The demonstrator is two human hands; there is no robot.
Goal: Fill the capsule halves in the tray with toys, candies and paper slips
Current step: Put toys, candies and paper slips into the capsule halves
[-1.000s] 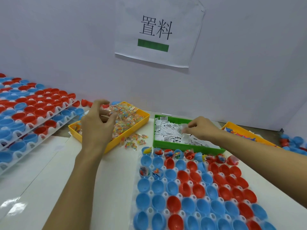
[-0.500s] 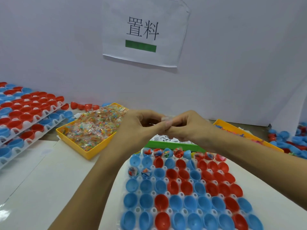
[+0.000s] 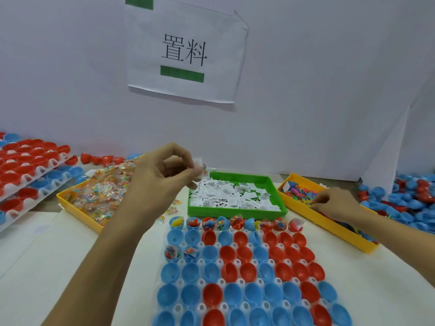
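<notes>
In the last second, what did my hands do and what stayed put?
The right hand left the green tray, met the left, then reached into the toy bin. The left hand left the candy bin, now pinching a paper slip. Capsule halves unchanged.

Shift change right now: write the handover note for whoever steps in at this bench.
Left hand: pinches a paper slip, raised near the green slip bin.
Right hand: fingers down in the right yellow toy bin; what it holds is unclear.
Candy bin sits left.
Done: the capsule tray's far row and two third-row halves hold items.
Left: all other halves.
</notes>
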